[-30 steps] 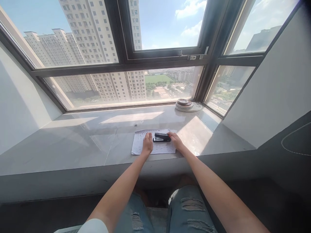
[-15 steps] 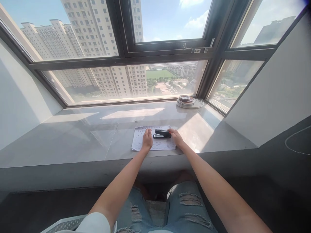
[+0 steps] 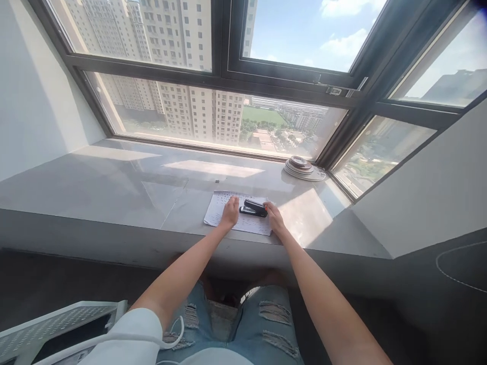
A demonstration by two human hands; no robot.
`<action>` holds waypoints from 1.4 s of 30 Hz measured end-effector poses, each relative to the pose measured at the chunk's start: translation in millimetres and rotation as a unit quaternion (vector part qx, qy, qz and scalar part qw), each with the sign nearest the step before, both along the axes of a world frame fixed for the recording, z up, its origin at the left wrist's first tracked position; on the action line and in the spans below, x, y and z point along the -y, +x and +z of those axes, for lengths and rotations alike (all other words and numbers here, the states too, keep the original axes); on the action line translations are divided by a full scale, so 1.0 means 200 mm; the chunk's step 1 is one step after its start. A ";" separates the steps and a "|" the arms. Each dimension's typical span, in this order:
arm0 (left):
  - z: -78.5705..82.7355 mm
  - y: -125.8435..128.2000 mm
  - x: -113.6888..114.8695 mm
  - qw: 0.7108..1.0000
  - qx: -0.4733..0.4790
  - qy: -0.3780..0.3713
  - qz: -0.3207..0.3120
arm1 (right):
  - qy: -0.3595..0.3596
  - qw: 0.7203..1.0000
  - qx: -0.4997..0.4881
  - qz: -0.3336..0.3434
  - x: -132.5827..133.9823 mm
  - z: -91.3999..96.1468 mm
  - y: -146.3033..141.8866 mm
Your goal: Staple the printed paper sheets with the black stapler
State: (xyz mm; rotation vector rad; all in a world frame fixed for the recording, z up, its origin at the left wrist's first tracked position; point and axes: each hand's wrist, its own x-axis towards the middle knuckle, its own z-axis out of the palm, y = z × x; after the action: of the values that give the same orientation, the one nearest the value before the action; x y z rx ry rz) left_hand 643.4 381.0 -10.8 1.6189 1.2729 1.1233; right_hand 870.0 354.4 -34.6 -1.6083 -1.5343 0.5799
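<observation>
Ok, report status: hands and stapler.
Left hand on printed sheet. Right hand at stapler, touching its end, grip unclear. Stapler lies on sheet. Nothing in the way.

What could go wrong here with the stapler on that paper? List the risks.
1. The left hand rests right beside the stapler, so a fingertip could get pinched.
2. The paper lies near the front edge of the ledge and might slide off.
3. The right hand touches only the stapler's end; it may skid.

Counted on worktop point(image 3: 114, 187): one stapler point(image 3: 253, 208), one printed sheet point(image 3: 216, 214), one stack of round discs point(image 3: 304, 168); one left hand point(image 3: 230, 213), one right hand point(image 3: 274, 218).
</observation>
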 end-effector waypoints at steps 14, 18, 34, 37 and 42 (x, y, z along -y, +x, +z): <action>0.01 0.01 0.01 1.000 -0.004 -0.001 0.017 | -0.004 1.000 0.031 0.002 0.01 0.02 0.00; 0.00 0.01 0.00 1.000 0.003 -0.002 0.018 | 0.001 1.000 0.021 0.000 0.04 0.05 -0.01; -0.04 0.02 -0.03 0.999 -0.002 0.013 0.029 | 0.062 0.982 0.161 0.073 0.12 0.09 -0.06; -0.05 0.02 -0.03 0.999 -0.008 0.018 0.031 | 0.058 0.976 0.187 0.092 0.12 0.08 -0.08; -0.05 0.02 -0.02 0.999 -0.018 0.013 0.025 | 0.098 0.949 0.285 0.094 0.15 0.07 -0.08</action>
State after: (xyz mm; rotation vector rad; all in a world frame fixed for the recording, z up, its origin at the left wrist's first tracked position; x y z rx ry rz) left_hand 646.8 385.6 -21.3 1.6397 1.3342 1.1508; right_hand 854.1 325.3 -20.8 -1.5594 -2.1092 0.0426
